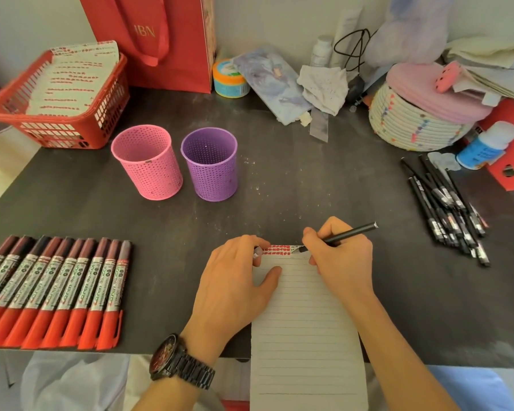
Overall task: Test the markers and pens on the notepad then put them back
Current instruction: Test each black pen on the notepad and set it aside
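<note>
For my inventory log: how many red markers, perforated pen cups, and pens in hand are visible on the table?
Red-capped markers, laid in a row at left: 9
Perforated pen cups, one pink cup and one purple cup: 2
Black pen held in the right hand: 1
Total: 12
The loose black pens at right overlap, so I left them uncounted.

bare forearms, dark metal wristwatch (181,362), reddish dial

Lower centre: matt lined paper notepad (306,330) | centre: perforated plastic pen cups (209,163) | table (324,185): dark, matt, scuffed | lower left: glossy metal wristwatch (180,361)
</note>
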The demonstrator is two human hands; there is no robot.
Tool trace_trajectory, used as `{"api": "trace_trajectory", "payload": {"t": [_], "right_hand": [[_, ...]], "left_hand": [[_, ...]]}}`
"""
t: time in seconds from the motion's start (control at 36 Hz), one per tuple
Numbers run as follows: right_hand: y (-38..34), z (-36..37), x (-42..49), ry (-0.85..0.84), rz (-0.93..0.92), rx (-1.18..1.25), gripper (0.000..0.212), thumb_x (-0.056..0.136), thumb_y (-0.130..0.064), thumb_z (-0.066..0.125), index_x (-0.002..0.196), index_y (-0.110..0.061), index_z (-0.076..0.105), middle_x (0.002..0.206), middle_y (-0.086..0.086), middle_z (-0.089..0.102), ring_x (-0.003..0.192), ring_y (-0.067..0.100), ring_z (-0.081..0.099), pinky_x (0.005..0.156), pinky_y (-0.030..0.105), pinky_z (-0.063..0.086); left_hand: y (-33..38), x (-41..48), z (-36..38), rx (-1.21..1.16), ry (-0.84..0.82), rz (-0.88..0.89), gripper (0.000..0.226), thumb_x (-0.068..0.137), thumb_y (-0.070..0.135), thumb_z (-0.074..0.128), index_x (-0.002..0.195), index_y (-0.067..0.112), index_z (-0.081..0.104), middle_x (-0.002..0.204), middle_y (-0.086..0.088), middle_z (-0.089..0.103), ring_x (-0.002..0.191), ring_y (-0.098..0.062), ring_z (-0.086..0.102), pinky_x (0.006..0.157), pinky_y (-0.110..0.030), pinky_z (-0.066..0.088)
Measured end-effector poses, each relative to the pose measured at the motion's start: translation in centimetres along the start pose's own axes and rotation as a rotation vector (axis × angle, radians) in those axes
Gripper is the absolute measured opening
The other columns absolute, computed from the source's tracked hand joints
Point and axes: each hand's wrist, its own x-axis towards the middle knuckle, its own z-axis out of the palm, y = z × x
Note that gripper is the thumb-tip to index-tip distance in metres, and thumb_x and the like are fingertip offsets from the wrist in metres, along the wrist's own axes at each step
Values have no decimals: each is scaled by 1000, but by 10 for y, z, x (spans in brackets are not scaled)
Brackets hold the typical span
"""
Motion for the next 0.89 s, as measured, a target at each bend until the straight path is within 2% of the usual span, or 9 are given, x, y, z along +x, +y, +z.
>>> {"api": "trace_trajectory", "payload": {"t": [0.14, 0.28, 0.56, 0.72, 0.89], "right_hand": [[-1, -1, 0, -9, -12, -9, 30, 87, -15, 73, 61, -15, 57, 48, 3, 62, 40, 5, 59, 45, 13, 45], [-1, -1, 1, -3, -14, -22, 30, 88, -16, 72, 62, -18, 58, 49, 0, 63, 42, 6, 61, 46, 12, 46], [0, 0, 0, 8, -9, -18, 30, 88, -15, 72, 61, -18, 57, 49, 1, 62, 43, 7, 63, 45, 12, 46], [0, 0, 1, 8, -12, -5, 30, 87, -13, 71, 60, -15, 56, 48, 4, 61, 41, 7, 61, 43, 13, 44], [0, -1, 1, -1, -11, -11, 28, 87, -12, 71, 62, -14, 57, 50, 6, 61, 41, 6, 60, 44, 13, 45]], "left_hand": [[1, 0, -2, -2, -20, -15, 33, 85, 54, 66, 100, 49, 36, 104, 24, 54, 94, 2, 42, 83, -14, 28], [1, 0, -2, 14, -44, -25, 32, 85, 55, 65, 105, 49, 40, 97, 29, 46, 93, 4, 41, 78, -6, 24], [0, 3, 0, 12, -84, -54, 32, 86, 59, 63, 107, 51, 40, 96, 30, 43, 93, 3, 43, 77, -4, 22], [-2, 1, -1, 15, -62, -43, 33, 85, 57, 65, 98, 51, 35, 104, 27, 52, 94, 2, 45, 77, -4, 23], [-2, 1, 0, 15, -77, -53, 34, 85, 59, 64, 106, 51, 38, 100, 29, 46, 96, 1, 45, 77, -4, 22]]}}
